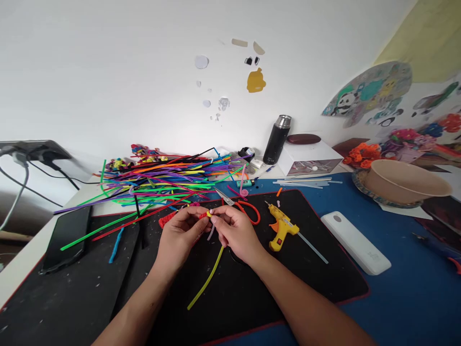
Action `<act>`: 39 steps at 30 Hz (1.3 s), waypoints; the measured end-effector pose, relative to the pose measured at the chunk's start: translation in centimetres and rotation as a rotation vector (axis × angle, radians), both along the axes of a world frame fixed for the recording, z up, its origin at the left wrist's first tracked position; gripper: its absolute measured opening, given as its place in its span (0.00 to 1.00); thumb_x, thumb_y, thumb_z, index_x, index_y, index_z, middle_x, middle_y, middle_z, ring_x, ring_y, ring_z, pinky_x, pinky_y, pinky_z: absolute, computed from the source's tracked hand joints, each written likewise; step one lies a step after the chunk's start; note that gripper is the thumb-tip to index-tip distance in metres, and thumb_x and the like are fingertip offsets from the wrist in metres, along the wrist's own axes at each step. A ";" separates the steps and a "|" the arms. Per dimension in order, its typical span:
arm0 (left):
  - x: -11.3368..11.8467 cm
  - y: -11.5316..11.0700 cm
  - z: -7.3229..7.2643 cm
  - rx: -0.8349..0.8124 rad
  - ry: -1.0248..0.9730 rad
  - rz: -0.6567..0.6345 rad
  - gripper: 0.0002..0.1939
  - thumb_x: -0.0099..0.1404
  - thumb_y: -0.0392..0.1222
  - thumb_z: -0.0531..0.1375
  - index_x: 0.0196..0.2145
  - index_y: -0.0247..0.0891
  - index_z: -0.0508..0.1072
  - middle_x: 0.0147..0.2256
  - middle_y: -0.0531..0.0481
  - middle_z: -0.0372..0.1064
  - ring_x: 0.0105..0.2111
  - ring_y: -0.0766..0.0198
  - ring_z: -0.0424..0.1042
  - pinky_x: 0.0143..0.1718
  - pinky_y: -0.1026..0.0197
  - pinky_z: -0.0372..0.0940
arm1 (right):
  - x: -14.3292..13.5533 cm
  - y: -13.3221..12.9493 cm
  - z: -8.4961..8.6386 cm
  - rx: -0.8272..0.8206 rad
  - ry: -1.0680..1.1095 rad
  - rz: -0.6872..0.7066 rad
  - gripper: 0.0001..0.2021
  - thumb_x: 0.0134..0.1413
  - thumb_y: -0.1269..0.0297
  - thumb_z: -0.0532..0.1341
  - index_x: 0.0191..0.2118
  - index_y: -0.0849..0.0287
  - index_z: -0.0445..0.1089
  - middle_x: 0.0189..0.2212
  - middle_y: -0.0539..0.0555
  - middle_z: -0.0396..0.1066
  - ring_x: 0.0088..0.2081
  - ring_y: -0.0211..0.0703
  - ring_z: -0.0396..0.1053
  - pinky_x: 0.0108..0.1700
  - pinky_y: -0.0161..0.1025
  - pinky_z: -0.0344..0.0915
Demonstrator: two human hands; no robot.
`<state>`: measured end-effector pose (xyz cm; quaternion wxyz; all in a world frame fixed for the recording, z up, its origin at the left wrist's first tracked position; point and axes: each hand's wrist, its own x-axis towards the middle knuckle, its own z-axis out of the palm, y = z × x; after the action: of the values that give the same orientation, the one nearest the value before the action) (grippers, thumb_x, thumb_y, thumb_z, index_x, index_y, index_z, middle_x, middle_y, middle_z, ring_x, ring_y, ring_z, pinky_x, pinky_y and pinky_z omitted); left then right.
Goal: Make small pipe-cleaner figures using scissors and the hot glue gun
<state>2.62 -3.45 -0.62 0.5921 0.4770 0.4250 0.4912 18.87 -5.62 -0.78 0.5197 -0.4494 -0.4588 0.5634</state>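
Over the black mat, my left hand (183, 230) pinches a small red pipe-cleaner piece (203, 216) with a bit of yellow at its tip. The fingers of my right hand (234, 230) are closed at that yellow tip, touching my left fingertips. From under my right hand a yellow pipe cleaner (207, 283) hangs down towards the mat; its upper end is hidden. A short pale purple strand (211, 232) shows between the hands. Just behind my right hand lie scissors with orange handles (252, 210). A yellow glue gun (283, 227) rests to the right.
Loose coloured pipe cleaners (173, 175) are heaped at the back left, near a dark phone (66, 238). A black thermos (276, 142) stands by a white box (311, 156). At right are a white power bank (356, 242), a beige bowl (406, 180) and glue sticks (304, 182).
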 end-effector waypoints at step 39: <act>0.3 0.2 1.0 -0.194 -0.246 -0.159 0.15 0.53 0.41 0.78 0.37 0.37 0.83 0.38 0.49 0.73 0.30 0.65 0.75 0.31 0.64 0.74 | 0.2 0.0 0.3 -0.053 0.033 0.034 0.15 0.57 0.52 0.65 0.40 0.60 0.71 0.18 0.42 0.65 0.15 0.31 0.59 0.17 0.31 0.50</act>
<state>2.95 -3.21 0.41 0.7199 0.3859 0.3557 0.4542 19.09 -5.61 -0.48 0.5055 -0.4457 -0.4427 0.5914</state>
